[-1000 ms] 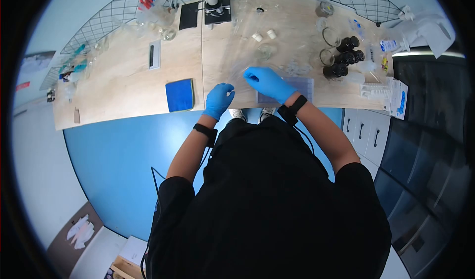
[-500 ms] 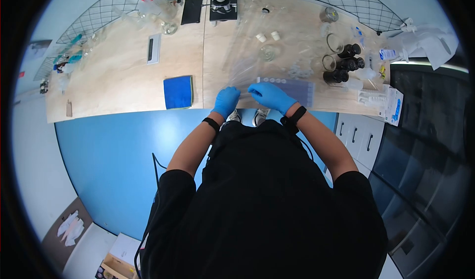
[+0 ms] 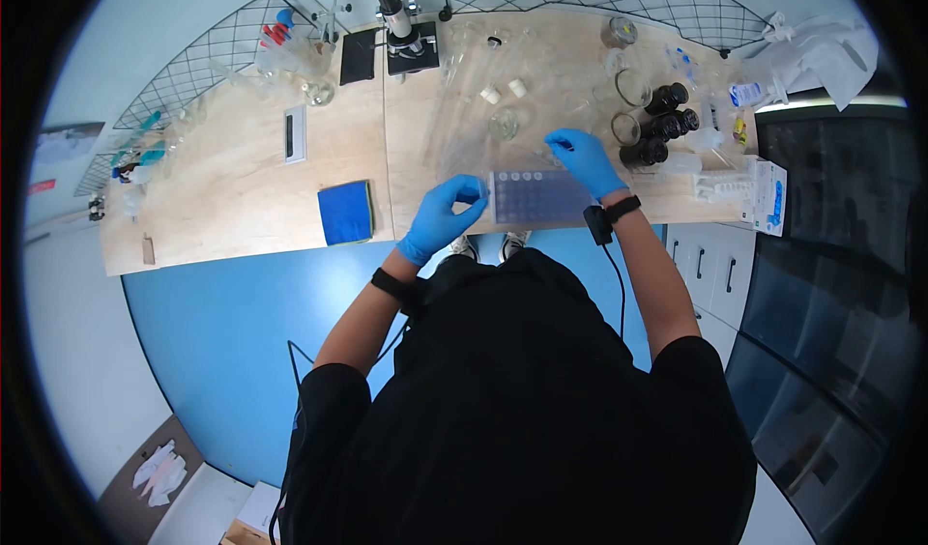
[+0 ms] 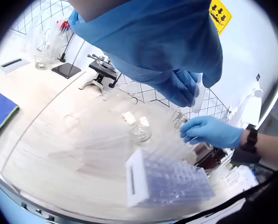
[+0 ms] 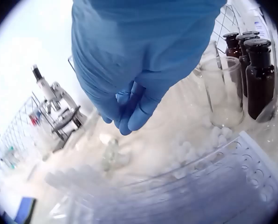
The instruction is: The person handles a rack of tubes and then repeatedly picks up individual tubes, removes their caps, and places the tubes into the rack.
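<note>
My blue-gloved left hand (image 3: 447,218) is beside the left end of a translucent tube rack (image 3: 541,202). Between its thumb and fingers it pinches a clear tube (image 4: 199,99), whose end juts out in the left wrist view. My gloved right hand (image 3: 588,163) hovers beyond the rack's far right corner, fingertips drawn together and pointing down. Whether they hold something small I cannot tell. Under and beside that hand lie small white caps (image 5: 188,151). Several round white tops line the rack's far row. Clear tubes (image 5: 73,179) lie left of the rack.
Brown glass bottles (image 3: 665,125) and glass beakers (image 3: 633,88) stand at the right. Beyond the rack are a glass dish (image 3: 504,124) and two white stoppers (image 3: 490,95). A microscope (image 3: 406,38) stands at the back, a blue cloth (image 3: 345,213) at the left.
The hands were close together at the rack's left end. My right hand has since moved right and away from me over the caps; the left stays by the rack's left side.
</note>
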Motion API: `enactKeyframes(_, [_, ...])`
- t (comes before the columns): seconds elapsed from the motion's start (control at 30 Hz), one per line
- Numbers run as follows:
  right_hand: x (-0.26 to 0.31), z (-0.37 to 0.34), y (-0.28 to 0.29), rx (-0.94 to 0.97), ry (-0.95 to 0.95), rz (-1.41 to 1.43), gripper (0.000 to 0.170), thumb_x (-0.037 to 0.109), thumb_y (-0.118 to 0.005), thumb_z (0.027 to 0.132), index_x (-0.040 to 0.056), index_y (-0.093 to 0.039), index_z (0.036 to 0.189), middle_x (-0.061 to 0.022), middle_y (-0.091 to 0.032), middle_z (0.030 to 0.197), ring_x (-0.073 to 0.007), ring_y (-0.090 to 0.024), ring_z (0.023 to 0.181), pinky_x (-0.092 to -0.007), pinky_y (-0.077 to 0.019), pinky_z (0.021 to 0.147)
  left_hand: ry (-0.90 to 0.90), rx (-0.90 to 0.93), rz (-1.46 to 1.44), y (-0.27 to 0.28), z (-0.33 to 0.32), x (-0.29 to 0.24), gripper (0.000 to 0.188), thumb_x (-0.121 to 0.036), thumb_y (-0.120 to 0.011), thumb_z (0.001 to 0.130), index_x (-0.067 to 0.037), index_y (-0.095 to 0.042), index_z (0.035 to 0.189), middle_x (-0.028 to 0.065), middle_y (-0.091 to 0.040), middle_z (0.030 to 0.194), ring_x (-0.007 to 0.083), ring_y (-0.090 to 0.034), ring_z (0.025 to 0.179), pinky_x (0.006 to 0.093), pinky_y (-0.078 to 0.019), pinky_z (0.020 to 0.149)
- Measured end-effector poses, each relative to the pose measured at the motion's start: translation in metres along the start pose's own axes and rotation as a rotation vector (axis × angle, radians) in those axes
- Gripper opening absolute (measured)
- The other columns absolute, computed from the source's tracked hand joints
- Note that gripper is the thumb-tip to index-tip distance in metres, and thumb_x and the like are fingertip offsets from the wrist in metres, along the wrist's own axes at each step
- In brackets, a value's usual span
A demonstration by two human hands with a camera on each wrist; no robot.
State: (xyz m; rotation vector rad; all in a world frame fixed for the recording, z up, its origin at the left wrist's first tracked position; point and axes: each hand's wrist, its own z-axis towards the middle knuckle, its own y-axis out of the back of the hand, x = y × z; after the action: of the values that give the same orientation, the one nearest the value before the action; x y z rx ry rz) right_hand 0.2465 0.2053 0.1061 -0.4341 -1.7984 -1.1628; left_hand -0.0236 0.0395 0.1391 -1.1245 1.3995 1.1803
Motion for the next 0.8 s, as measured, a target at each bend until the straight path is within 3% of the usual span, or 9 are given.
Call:
enactKeyframes(0.1, [-0.064, 0.031, -0.026, 0.107, 0.082, -0.258, 0.021, 0.013, -0.062, 0.089, 0.0061, -0.070, 0.108, -0.0170, -0.070, 0.103, -0.0334, -0.068, 0.092, -0.0406, -0.0538, 0.081, -0.057, -0.033, -0.139, -0.016, 0.021, -0.017, 0.017, -0.005, -0.070, 0.088, -0.003, -0.063, 0.103, 0.0070, -0.069, 0.101, 0.0148, -0.069, 0.091, 0.0302, -0.0547, 0.085])
enactKeyframes(0.23, [-0.080, 0.048, -0.048, 0.200, 0.139, -0.406, 0.019, 0.009, -0.058, 0.087, 0.0099, -0.070, 0.101, -0.0168, -0.068, 0.102, -0.0378, -0.065, 0.092, -0.0456, -0.0530, 0.080, -0.028, 0.006, -0.024, -0.026, 0.034, -0.029, 0.015, -0.003, -0.069, 0.089, -0.002, -0.063, 0.103, 0.0053, -0.068, 0.103, 0.0127, -0.066, 0.094, 0.0282, -0.0532, 0.089])
enactKeyframes(0.3, [-0.091, 0.058, -0.057, 0.296, 0.188, -0.684, 0.013, 0.009, -0.056, 0.084, 0.0114, -0.067, 0.091, -0.0160, -0.066, 0.097, -0.0382, -0.064, 0.090, -0.0487, -0.0521, 0.078, -0.025, 0.006, 0.061, -0.028, 0.038, -0.027, 0.016, -0.005, -0.069, 0.089, -0.003, -0.064, 0.104, 0.0050, -0.068, 0.101, 0.0131, -0.066, 0.092, 0.0283, -0.0534, 0.087])
enactKeyframes(0.43, [-0.099, 0.060, -0.061, 0.228, 0.225, -0.660, 0.007, 0.010, -0.055, 0.083, 0.0107, -0.062, 0.085, -0.0165, -0.063, 0.092, -0.0392, -0.063, 0.089, -0.0507, -0.0507, 0.075, -0.059, -0.016, 0.209, -0.034, 0.042, -0.021, 0.019, -0.008, -0.070, 0.089, -0.004, -0.064, 0.106, 0.0042, -0.069, 0.097, 0.0145, -0.066, 0.087, 0.0294, -0.0534, 0.083])
enactKeyframes(0.53, [-0.078, 0.051, -0.050, 0.166, 0.216, -0.602, 0.009, 0.010, -0.060, 0.082, 0.0094, -0.063, 0.091, -0.0168, -0.064, 0.094, -0.0383, -0.063, 0.088, -0.0467, -0.0523, 0.076, -0.102, -0.045, 0.260, -0.037, 0.044, -0.024, 0.021, -0.009, -0.071, 0.088, -0.005, -0.065, 0.108, 0.0053, -0.068, 0.097, 0.0163, -0.065, 0.086, 0.0300, -0.0532, 0.081])
enactKeyframes(0.6, [-0.035, 0.035, -0.030, -0.048, 0.119, -0.111, 0.014, 0.009, -0.065, 0.084, 0.0069, -0.066, 0.099, -0.0116, -0.068, 0.096, -0.0293, -0.067, 0.087, -0.0380, -0.0538, 0.078, -0.121, -0.036, 0.271, -0.038, 0.046, -0.021, 0.023, -0.010, -0.071, 0.088, -0.006, -0.066, 0.110, 0.0059, -0.068, 0.097, 0.0175, -0.065, 0.086, 0.0302, -0.0530, 0.080])
enactKeyframes(0.63, [-0.016, 0.026, -0.019, -0.055, 0.121, -0.118, 0.014, 0.009, -0.065, 0.084, 0.0069, -0.066, 0.099, -0.0116, -0.068, 0.096, -0.0293, -0.067, 0.087, -0.0380, -0.0538, 0.078, -0.131, -0.029, 0.279, -0.038, 0.046, -0.020, 0.024, -0.010, -0.071, 0.088, -0.006, -0.067, 0.112, 0.0064, -0.068, 0.097, 0.0186, -0.065, 0.085, 0.0305, -0.0528, 0.079])
enactKeyframes(0.7, [0.020, 0.004, 0.002, -0.004, -0.054, 0.404, 0.021, 0.009, -0.070, 0.086, 0.0041, -0.066, 0.107, -0.0056, -0.070, 0.101, -0.0163, -0.067, 0.089, -0.0296, -0.0530, 0.080, -0.128, 0.001, 0.307, -0.035, 0.049, -0.024, 0.025, -0.010, -0.071, 0.088, -0.007, -0.067, 0.113, 0.0069, -0.068, 0.098, 0.0195, -0.065, 0.084, 0.0306, -0.0527, 0.078])
enactKeyframes(0.8, [0.074, -0.026, 0.031, 0.002, -0.001, 0.366, 0.019, 0.008, -0.071, 0.088, 0.0032, -0.069, 0.106, -0.0031, -0.071, 0.103, -0.0104, -0.065, 0.092, -0.0258, -0.0529, 0.081, -0.162, 0.036, 0.328, -0.037, 0.052, -0.026, 0.026, -0.012, -0.070, 0.087, -0.007, -0.068, 0.113, 0.0085, -0.065, 0.096, 0.0221, -0.064, 0.081, 0.0326, -0.0516, 0.075])
